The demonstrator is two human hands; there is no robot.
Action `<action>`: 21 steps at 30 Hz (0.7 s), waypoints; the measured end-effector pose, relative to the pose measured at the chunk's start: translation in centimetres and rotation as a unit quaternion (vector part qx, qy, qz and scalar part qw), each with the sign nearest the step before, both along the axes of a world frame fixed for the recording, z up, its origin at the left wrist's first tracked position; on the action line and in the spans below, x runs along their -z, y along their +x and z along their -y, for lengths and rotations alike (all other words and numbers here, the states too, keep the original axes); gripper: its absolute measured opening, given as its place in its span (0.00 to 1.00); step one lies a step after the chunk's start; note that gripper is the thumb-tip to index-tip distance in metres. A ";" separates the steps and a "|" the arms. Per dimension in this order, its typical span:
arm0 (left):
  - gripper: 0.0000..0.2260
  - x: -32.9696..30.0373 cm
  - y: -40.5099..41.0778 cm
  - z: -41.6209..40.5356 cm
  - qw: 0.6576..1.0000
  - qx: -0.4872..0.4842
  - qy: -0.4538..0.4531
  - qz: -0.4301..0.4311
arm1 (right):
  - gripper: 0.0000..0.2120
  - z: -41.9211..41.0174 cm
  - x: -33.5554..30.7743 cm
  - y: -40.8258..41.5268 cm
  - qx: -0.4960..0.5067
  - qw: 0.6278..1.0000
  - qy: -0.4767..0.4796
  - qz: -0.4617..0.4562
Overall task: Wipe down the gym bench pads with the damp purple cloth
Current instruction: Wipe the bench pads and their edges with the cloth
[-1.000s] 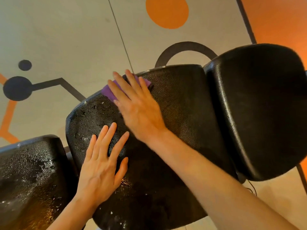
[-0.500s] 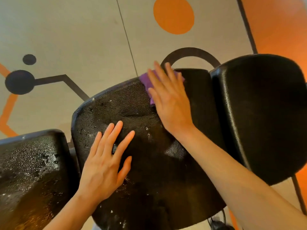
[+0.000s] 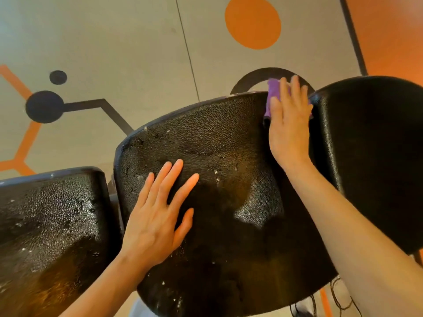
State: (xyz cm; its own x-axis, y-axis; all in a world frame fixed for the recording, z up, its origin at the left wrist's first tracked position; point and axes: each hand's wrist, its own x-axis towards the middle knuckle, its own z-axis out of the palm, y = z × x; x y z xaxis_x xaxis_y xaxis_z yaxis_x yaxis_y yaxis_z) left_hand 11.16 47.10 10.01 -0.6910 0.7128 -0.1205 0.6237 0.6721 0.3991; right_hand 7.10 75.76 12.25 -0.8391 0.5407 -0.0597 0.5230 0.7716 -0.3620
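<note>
Three black textured bench pads fill the view. The middle pad (image 3: 217, 145) carries wet flecks and droplets. My right hand (image 3: 289, 124) lies flat with straight fingers on the purple cloth (image 3: 273, 93), pressing it on the middle pad's far right corner, beside the gap to the right pad (image 3: 377, 156). Most of the cloth is hidden under that hand. My left hand (image 3: 160, 211) rests flat, fingers spread, on the near left part of the middle pad. The left pad (image 3: 50, 220) is speckled with droplets.
Below the bench lies a grey floor (image 3: 114, 42) with orange and black painted shapes, and an orange zone (image 3: 389, 30) at the far right. A thin black cable (image 3: 338, 300) hangs under the pads at the lower right.
My right hand has slid the purple cloth rightward along the middle pad's far edge, from its left part to its right corner. My left hand has stayed flat on the pad.
</note>
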 end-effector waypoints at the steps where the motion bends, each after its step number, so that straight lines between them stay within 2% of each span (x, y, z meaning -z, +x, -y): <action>1: 0.27 0.0 0.0 0.0 1.000 0.001 -0.001 -0.001 | 0.25 0.5 -0.3 0.5 0.020 1.000 -0.019 -0.002; 2: 0.27 0.0 0.1 0.0 1.000 0.001 -0.004 -0.002 | 0.26 1.7 -0.3 1.4 -0.001 1.000 -0.016 -0.004; 4: 0.27 -0.1 0.1 0.0 1.000 0.002 -0.009 -0.002 | 0.26 4.4 -0.2 5.6 -0.110 0.994 0.003 0.014; 7: 0.27 -0.1 0.1 -0.1 1.000 0.000 -0.009 -0.003 | 0.25 6.8 -0.8 15.9 -0.197 0.975 0.043 0.096; 9: 0.27 -0.2 0.1 -0.1 1.000 -0.004 -0.008 -0.004 | 0.24 7.0 -1.4 18.6 -0.205 0.969 0.052 0.129; 10: 0.27 -0.2 0.1 -0.1 1.000 -0.005 -0.009 -0.005 | 0.24 6.6 -1.3 17.2 -0.199 0.970 0.061 0.125; 15: 0.28 0.0 0.1 -0.2 1.000 -0.004 -0.019 -0.006 | 0.24 4.9 0.0 2.6 -0.092 0.991 0.087 0.047; 17: 0.28 0.1 0.1 -0.1 1.000 -0.005 -0.018 -0.006 | 0.24 5.4 0.2 5.1 -0.134 0.987 0.086 0.034; 21: 0.28 0.1 0.2 -0.1 1.000 -0.009 -0.004 -0.008 | 0.25 9.0 -1.2 18.4 -0.234 0.965 0.077 0.095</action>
State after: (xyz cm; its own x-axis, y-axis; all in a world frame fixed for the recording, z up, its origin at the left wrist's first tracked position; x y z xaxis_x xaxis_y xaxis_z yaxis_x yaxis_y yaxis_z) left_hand 11.38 47.21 9.95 -0.7049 0.6999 -0.1152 0.6184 0.6859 0.3834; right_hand 25.55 66.79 13.44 -0.9754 0.1204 -0.1849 0.1501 0.9763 -0.1560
